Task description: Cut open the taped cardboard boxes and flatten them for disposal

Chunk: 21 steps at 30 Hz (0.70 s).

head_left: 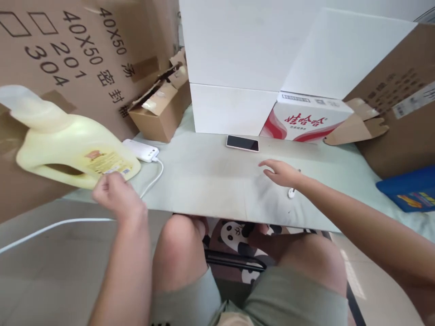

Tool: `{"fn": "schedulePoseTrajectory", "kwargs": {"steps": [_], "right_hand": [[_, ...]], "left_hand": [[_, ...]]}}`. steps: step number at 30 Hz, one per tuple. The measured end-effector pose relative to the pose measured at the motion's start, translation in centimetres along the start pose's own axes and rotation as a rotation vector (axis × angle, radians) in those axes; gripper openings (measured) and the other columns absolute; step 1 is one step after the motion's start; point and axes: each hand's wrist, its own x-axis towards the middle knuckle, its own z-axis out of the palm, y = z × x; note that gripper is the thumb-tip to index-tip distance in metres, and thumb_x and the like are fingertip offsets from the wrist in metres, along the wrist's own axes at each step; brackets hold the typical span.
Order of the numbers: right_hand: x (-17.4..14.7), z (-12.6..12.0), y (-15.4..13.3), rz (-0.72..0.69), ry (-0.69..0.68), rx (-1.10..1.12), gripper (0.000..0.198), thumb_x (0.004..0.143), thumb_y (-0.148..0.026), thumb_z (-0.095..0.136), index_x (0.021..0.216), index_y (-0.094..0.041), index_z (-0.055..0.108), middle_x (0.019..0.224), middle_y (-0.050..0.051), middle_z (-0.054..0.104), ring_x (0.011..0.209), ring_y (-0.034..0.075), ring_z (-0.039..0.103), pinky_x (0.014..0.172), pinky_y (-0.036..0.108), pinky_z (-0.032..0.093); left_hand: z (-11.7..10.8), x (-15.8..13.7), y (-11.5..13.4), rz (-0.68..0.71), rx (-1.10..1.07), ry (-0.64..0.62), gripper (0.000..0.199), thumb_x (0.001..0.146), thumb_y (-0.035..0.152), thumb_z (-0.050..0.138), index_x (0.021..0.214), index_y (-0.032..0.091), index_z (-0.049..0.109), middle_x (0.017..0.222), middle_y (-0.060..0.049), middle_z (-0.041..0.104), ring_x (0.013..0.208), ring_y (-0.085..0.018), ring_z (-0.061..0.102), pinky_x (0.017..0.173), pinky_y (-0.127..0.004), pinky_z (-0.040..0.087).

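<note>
Lying sideways, bottle [73, 149] neck pointing left; left hand [115, 192] fingers loosely curled, touching base

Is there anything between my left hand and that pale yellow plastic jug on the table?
Nothing visible. The left hand sits right at the base of the pale yellow plastic jug, which lies on its side; the white cable runs beside it.

Pale yellow jug [68, 151], black phone [242, 143], red-and-white carton [302, 120], blue box [409, 190], panda-print mat [234, 240].
</note>
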Motion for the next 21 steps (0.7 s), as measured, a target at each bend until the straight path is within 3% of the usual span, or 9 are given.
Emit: {"fn": "schedulePoseTrajectory", "kwargs": {"steps": [1,3,7,10,14,17,21], "right_hand": [[1.4,0.2,-1.8,-0.033,0.003,0.004,0.042,0.096,-0.019,0.044,0.132,-0.016,0.066,0.139,0.015,0.067,0.127,0.031,0.065,0.112,0.049,0.049],[4.1,0.7,-5.7,-0.103,0.007,0.008,0.044,0.095,-0.015,0.043,0.134,-0.019,0.065,0.141,0.013,0.065,0.128,0.028,0.064,0.111,0.046,0.049],[9.5,1.2,-13.0,-0.303,0.043,0.035,0.052,0.095,-0.013,0.040,0.143,-0.023,0.058,0.147,0.010,0.059,0.129,0.027,0.062,0.110,0.044,0.050],[13.7,0.7,-17.6,-0.391,0.076,0.042,0.061,0.093,-0.013,0.042,0.152,-0.023,0.048,0.154,0.013,0.051,0.129,0.030,0.061,0.107,0.048,0.051],[20.2,0.5,-23.1,-0.426,0.163,-0.034,0.071,0.092,-0.014,0.043,0.161,-0.028,0.031,0.160,0.013,0.041,0.137,0.037,0.054,0.109,0.056,0.048],[24.2,1.2,-26.7,-0.503,0.321,-0.179,0.062,0.096,-0.023,0.048,0.156,-0.029,0.035,0.157,0.011,0.043,0.142,0.041,0.047,0.116,0.064,0.037],[27.0,2.3,-29.0,-0.397,0.398,-0.341,0.049,0.094,-0.031,0.058,0.140,-0.015,0.051,0.143,0.020,0.054,0.137,0.045,0.050,0.116,0.069,0.030]], "left_hand": [[1.2,-0.4,0.1,0.026,-0.020,0.073,0.030,0.082,0.012,0.034,0.057,0.023,0.019,0.051,0.004,0.012,0.051,-0.011,0.014,0.049,-0.030,0.014],[4.3,-1.8,0.2,0.057,-0.060,0.078,0.027,0.079,0.019,0.042,0.055,0.022,0.028,0.051,0.004,0.027,0.052,-0.010,0.030,0.051,-0.027,0.025],[8.7,-3.4,-0.4,0.098,-0.008,-0.109,0.038,0.082,0.033,0.047,0.056,0.023,0.021,0.056,0.003,0.023,0.056,-0.011,0.028,0.054,-0.028,0.030],[8.9,-2.3,-1.7,0.045,0.007,-0.068,0.038,0.085,0.030,0.043,0.057,0.023,0.019,0.055,0.003,0.021,0.056,-0.011,0.025,0.054,-0.029,0.029],[7.8,-0.8,-2.9,0.044,-0.178,0.017,0.040,0.085,0.024,0.049,0.055,0.023,0.021,0.052,0.005,0.021,0.052,-0.009,0.024,0.051,-0.029,0.022],[7.4,-0.5,-3.0,0.040,-0.274,0.054,0.040,0.082,0.018,0.052,0.054,0.021,0.024,0.050,0.005,0.021,0.050,-0.008,0.022,0.049,-0.029,0.018],[7.2,-0.7,-2.8,0.018,-0.307,0.015,0.040,0.081,0.017,0.054,0.053,0.020,0.026,0.050,0.006,0.022,0.050,-0.008,0.021,0.048,-0.027,0.017]]}}
